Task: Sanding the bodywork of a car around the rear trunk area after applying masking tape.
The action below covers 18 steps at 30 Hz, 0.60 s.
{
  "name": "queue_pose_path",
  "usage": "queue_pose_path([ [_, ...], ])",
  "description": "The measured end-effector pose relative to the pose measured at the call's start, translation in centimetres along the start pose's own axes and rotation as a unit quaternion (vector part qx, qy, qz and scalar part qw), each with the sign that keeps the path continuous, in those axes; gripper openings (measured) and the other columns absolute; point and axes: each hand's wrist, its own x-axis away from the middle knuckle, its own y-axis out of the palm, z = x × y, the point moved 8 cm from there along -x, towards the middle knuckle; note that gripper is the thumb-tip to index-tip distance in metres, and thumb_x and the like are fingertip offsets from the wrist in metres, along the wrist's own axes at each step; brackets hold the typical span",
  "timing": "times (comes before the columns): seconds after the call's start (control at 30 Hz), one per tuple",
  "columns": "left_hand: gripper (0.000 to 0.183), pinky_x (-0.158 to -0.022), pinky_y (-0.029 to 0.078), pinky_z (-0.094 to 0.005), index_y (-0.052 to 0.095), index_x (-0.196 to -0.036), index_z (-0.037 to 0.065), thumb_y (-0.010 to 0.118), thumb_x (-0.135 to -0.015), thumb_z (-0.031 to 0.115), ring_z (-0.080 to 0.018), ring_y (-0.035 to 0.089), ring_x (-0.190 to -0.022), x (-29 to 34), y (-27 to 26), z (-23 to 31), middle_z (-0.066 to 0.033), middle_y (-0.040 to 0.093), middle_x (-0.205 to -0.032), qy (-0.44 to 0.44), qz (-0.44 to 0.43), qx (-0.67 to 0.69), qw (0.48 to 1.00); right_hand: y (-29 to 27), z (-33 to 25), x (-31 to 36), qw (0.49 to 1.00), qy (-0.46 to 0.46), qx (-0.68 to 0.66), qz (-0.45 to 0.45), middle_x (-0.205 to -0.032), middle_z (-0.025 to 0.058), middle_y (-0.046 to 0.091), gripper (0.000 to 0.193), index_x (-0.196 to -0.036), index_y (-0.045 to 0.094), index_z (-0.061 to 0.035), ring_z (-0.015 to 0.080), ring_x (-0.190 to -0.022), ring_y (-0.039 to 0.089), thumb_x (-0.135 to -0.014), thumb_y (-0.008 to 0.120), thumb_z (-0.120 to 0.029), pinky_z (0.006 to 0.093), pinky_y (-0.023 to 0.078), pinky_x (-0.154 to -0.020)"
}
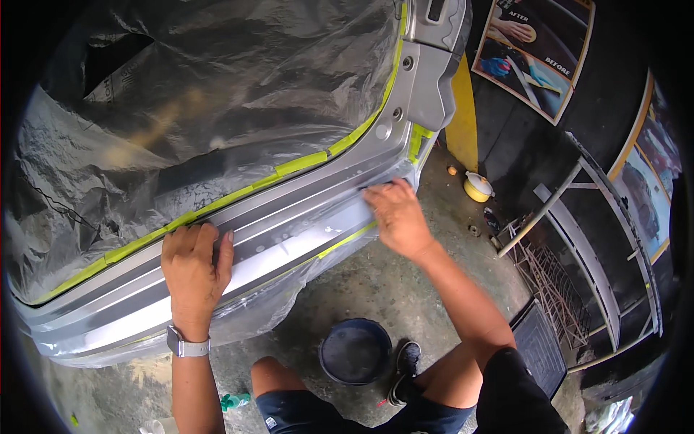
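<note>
A silver-grey car body sill slants across the view, rising to the right, its surface wet in places. My left hand is on its left part, fingers bent together over the upper ridge and thumb lying apart on the metal. Farther right, my right hand presses on the sill near the corner, fingers bent and close together. A small dark edge shows at those fingertips, but what they hold is hidden. Green masking tape runs along the opening, fixing clear plastic sheeting over it.
Between my feet and the sill stands a dark round basin on the concrete floor. A yellow pot lies by the wall. At right are a metal frame, a black panel and wall posters. A green bottle is below left.
</note>
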Motion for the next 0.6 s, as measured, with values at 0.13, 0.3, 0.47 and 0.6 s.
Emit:
queue_pose_path([
  [0.13,0.02,-0.074,0.045,-0.0472,0.063,-0.085,0.006,0.079,-0.091,0.015,-0.0359,0.06,-0.078,0.9,-0.6,-1.2,-0.012,0.064,-0.079,-0.008,-0.002,-0.016,1.0,0.8,-4.9,-0.7,0.997,-0.042,-0.058,-0.001,-0.125,0.0111,0.074,0.041,-0.127,0.075,-0.0056,0.0273,-0.12,0.068,-0.088,0.064,0.002,0.0532,0.038,-0.124],
  [0.3,0.019,-0.075,0.046,-0.0481,0.064,-0.085,0.006,0.079,-0.091,0.015,-0.0369,0.061,-0.079,0.2,-0.3,-0.6,-0.0125,0.065,-0.08,-0.012,0.0,0.003,1.0,-1.1,3.2,0.5,0.999,0.035,0.024,-0.01,-0.121,0.009,0.075,0.036,-0.123,0.077,-0.0054,0.0275,-0.115,0.07,-0.088,0.068,-0.001,0.0511,0.04,-0.123],
  [0.47,0.019,-0.075,0.047,-0.0487,0.065,-0.086,0.005,0.079,-0.091,0.015,-0.0377,0.061,-0.079,0.0,0.0,-0.3,-0.0126,0.066,-0.081,-0.002,-0.004,-0.007,1.0,0.9,-4.9,-0.6,0.998,-0.055,-0.03,-0.004,-0.126,0.0114,0.072,0.04,-0.125,0.075,-0.0029,0.0316,-0.121,0.066,-0.085,0.066,0.0,0.0523,0.041,-0.122],
  [0.6,0.018,-0.074,0.046,-0.0486,0.066,-0.087,0.005,0.078,-0.092,0.016,-0.0382,0.06,-0.077,0.2,-0.2,-0.2,-0.0142,0.064,-0.079,-0.012,-0.002,-0.013,1.0,2.0,-11.2,-2.3,0.993,-0.07,-0.098,-0.01,-0.13,0.0109,0.07,0.051,-0.131,0.073,-0.0038,0.0293,-0.124,0.065,-0.081,0.067,0.001,0.0547,0.039,-0.124],
])
